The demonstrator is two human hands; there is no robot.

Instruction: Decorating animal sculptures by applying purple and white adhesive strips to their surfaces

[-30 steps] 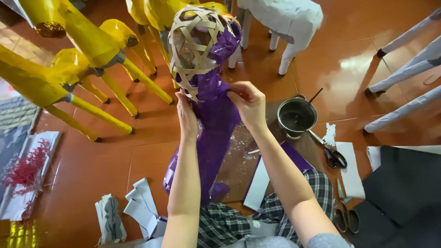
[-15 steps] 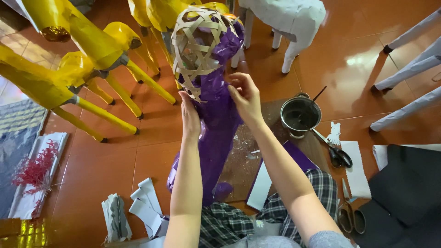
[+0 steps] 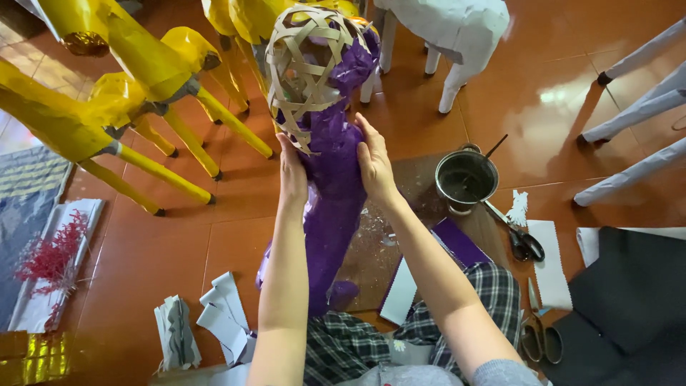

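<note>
A tall figure wrapped in purple paper (image 3: 330, 193) stands upright on the orange tiled floor (image 3: 179, 243), between the person's knees, and its top is a bare woven strip frame (image 3: 307, 64) shaped like a head, with purple paper covering only its right side. Both hands are open and flat against the neck of the figure: the left hand (image 3: 291, 175) presses the left side just under the frame, and the right hand (image 3: 375, 161) presses the right side with fingers spread and pointing away. Neither hand pinches anything.

To smooth paper down well here, it seems best to keep the palms flat and push evenly from both sides so the figure does not tip, working from the neck outward to chase out wrinkles before the paste sets.

To the right, near the figure, a small dark pot (image 3: 466, 177) with a stick in it sits on the floor, with black-handled scissors (image 3: 522, 239) just beside it and sheets of purple and white paper (image 3: 457, 243) nearer the person. Yellow paper-covered animal figures (image 3: 107, 107) stand far left, and a white one (image 3: 457, 28) stands far right. Cut paper scraps (image 3: 214, 322) lie near left.
</note>
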